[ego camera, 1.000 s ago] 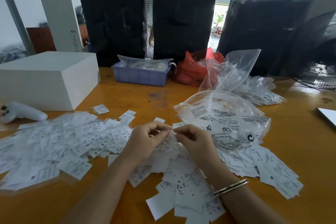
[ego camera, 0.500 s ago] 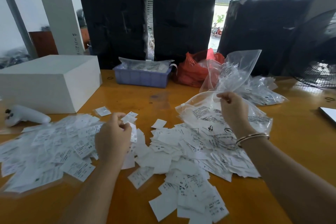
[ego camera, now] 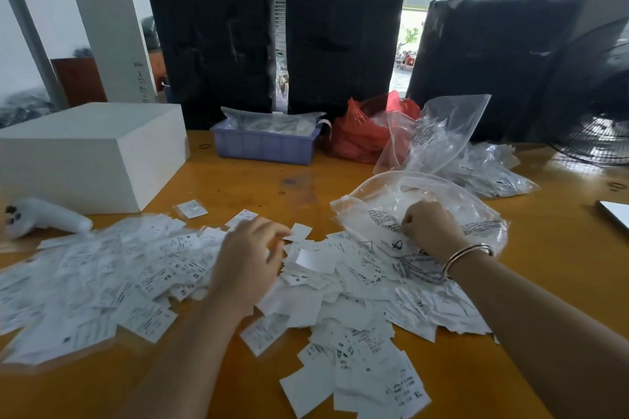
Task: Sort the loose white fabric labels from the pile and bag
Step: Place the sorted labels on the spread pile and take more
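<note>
The left hand (ego camera: 250,260) hovered palm down over the pile of white fabric labels (ego camera: 190,279), forearm reaching in from the near edge, fingers loosely spread and slightly blurred; it could not be told whether anything was pinched beneath them. The right hand (ego camera: 430,226), with a gold bangle (ego camera: 468,257) at the wrist, lay farther out and to the right, knuckles up and fingers curled onto the printed clear plastic bag (ego camera: 418,211), gripping its film. The bag sat on the far right part of the label heap, its mouth rim arching beyond the right hand. Labels spread across the orange tabletop (ego camera: 561,282) under and between both hands, running on to the left of the left hand and toward the near edge. Beyond the left hand stood a white box (ego camera: 92,153), with a white handheld controller (ego camera: 44,219) to the far left. Beyond both hands sat a lavender plastic bin (ego camera: 265,146), a red plastic bag (ego camera: 360,133) and another clear bag (ego camera: 439,136).
</note>
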